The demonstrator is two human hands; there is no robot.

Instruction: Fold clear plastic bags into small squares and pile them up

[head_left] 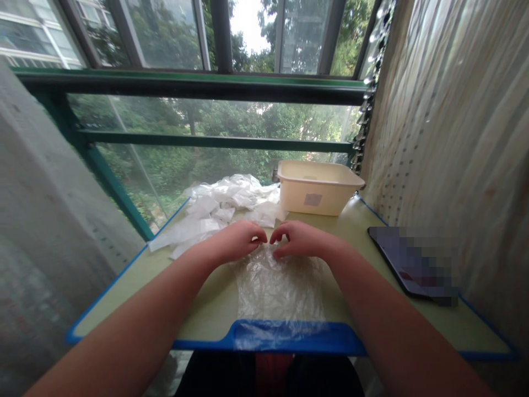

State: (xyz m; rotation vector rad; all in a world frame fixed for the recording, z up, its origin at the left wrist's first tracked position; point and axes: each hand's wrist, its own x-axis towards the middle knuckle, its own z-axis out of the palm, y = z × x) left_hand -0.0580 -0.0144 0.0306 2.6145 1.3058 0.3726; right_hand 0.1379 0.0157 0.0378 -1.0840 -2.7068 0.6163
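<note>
A clear, crinkled plastic bag lies flat across the middle of the table, its near end draped over the blue front edge. At its far end, my left hand has its fingers curled closed on the bag's edge. Just across from it, my right hand is bent toward the left one, thumb low against the plastic and fingers curled at the same edge. A small gap separates the two hands. The exact pinch of the fingertips is partly hidden.
A heap of white plastic bags covers the table's far left. To its right stands a cream plastic bin. A dark phone or tablet, partly pixelated, lies at the right. The light green table has a blue rim; curtains and a railing surround it.
</note>
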